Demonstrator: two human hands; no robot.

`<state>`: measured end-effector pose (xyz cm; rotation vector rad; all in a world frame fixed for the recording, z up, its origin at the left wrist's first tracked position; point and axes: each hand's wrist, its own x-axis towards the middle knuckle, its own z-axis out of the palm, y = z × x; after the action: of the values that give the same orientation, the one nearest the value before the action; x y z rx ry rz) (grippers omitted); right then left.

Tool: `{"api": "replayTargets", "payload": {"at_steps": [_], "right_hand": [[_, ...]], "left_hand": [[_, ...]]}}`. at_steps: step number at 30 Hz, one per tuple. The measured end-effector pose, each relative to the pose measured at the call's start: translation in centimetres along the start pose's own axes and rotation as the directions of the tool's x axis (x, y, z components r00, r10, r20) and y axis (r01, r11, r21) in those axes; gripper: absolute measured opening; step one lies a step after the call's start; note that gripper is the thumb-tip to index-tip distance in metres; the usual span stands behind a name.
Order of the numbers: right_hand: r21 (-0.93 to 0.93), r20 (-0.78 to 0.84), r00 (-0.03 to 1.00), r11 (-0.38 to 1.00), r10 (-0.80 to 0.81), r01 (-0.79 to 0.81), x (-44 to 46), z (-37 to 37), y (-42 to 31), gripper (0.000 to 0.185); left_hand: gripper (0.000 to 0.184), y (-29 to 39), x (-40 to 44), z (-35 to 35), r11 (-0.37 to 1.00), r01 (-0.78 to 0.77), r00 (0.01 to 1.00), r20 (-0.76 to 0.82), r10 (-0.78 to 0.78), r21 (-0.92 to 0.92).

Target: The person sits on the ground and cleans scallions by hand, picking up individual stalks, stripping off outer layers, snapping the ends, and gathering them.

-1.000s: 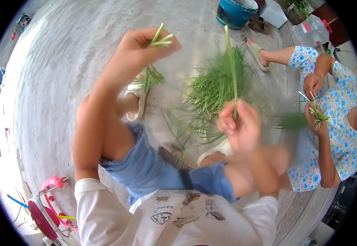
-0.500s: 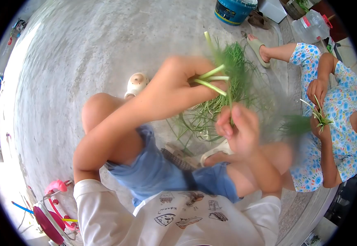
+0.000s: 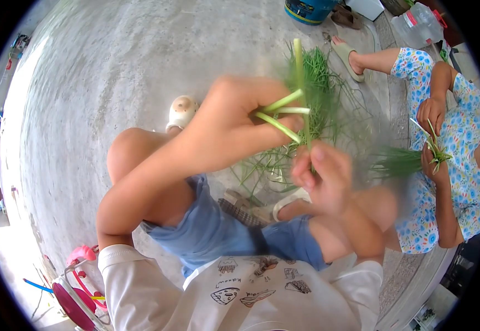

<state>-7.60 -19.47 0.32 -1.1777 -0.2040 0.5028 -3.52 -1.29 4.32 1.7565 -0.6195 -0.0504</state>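
Note:
My left hand point(image 3: 245, 118) is closed round several pale green chive stalks point(image 3: 284, 101), whose cut-looking ends point to the right from between thumb and fingers. Just below and to the right, my right hand point(image 3: 325, 174) pinches the lower end of a single long chive stalk point(image 3: 299, 66). That stalk stands nearly upright in the view, passing close by the left fingertips; whether the left hand touches it I cannot tell. Behind both hands, a heap of thin green chives point(image 3: 320, 83) lies on the concrete floor, partly hidden by them.
At the right, another person in a patterned outfit point(image 3: 416, 220) sits holding a bunch of chives point(image 3: 397, 163). A blue bucket point(image 3: 306, 12) and a clear plastic bottle point(image 3: 419, 25) stand at the back. A pink-and-red wheeled item point(image 3: 74, 303) is at lower left.
The long stalk has swung more upright, its top moving right. Both hands stay almost in place. The other person's bunch shows more clearly, and the view has shifted slightly.

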Motion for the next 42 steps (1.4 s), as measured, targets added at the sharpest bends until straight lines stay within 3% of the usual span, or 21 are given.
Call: {"api": "replayTargets", "payload": {"at_steps": [12,17,20,22,26,33,35,38,42], "right_hand": [[0.238,0.076,0.995,0.968,0.067,-0.083,0.2,0.2,0.0,0.038],[0.359,0.178,0.981,0.923,0.074,-0.135,0.3,0.0,0.2,0.035],[0.337,0.032,0.999,0.941,-0.014,0.003,0.6,0.8,0.1,0.023],[-0.144,-0.19,0.946,0.96,-0.264,0.239,0.9,1.4,0.2,0.013],[-0.336,-0.08,0.94,0.897,-0.331,0.287,1.2,0.4,0.0,0.007],[-0.214,-0.056,0.969,0.951,-0.24,0.224,1.3,0.2,0.2,0.021],[-0.018,-0.082,0.988,0.992,-0.129,0.128,1.2,0.2,-0.1,0.023],[-0.09,-0.141,0.979,0.987,-0.144,0.132,1.3,-0.1,-0.1,0.023],[-0.136,-0.154,0.978,0.984,-0.137,0.116,1.6,-0.3,0.0,0.024]], "left_hand": [[0.003,-0.6,-0.1,-0.2,0.999,-0.036,0.999,-0.024,0.035,-0.037],[0.004,-0.3,0.0,0.1,0.999,0.04,0.997,-0.066,-0.041,-0.026],[0.004,0.1,0.0,0.4,0.988,0.133,0.984,-0.107,-0.141,-0.08],[0.004,-0.1,0.0,0.4,0.993,0.113,0.987,-0.107,-0.117,-0.04],[0.004,0.0,-0.2,0.4,0.99,0.14,0.986,-0.092,-0.142,-0.026],[0.007,-0.1,0.0,0.4,0.987,0.144,0.986,-0.075,-0.149,-0.069],[0.007,0.1,0.1,0.3,0.967,0.206,0.974,-0.065,-0.218,-0.149],[0.007,0.2,0.4,0.1,0.955,0.211,0.961,-0.135,-0.241,-0.208],[0.01,0.1,0.4,-0.9,0.969,0.225,0.95,-0.196,-0.242,-0.105]]}}
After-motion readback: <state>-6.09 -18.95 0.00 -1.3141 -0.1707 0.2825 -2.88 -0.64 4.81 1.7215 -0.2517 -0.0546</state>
